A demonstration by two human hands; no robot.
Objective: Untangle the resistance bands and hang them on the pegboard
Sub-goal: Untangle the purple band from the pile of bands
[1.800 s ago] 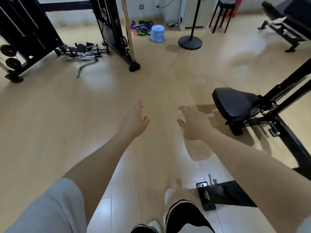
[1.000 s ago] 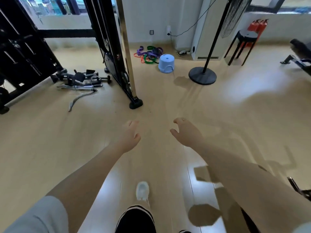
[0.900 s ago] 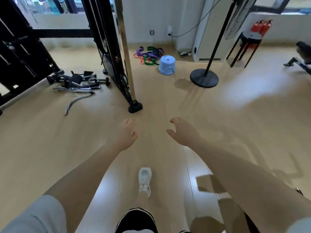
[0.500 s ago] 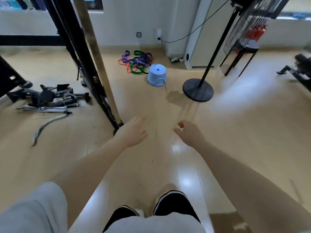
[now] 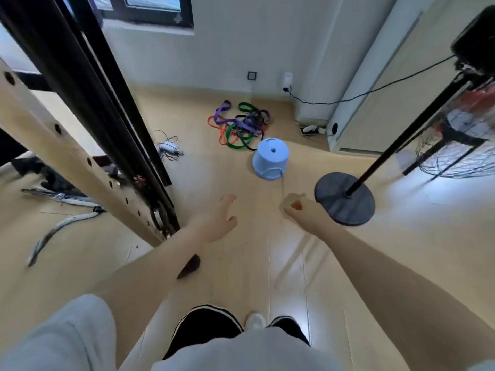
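A tangled heap of resistance bands, purple, green, red and black, lies on the wooden floor near the far wall. My left hand reaches forward above the floor with relaxed fingers and holds nothing. My right hand is also stretched forward, fingers loosely curled, empty. Both hands are well short of the bands. No pegboard can be made out for certain; a wire grid panel shows at the right edge.
An upturned light-blue plastic stool stands just in front of the bands. A black stand with a round base is to the right. A black and wooden gym frame crosses the left side. Cable handles lie on the floor at left.
I have walked across the room toward the bands, which now appear nearer and larger. The bench has left the view. Both hands stay stretched forward and empty.
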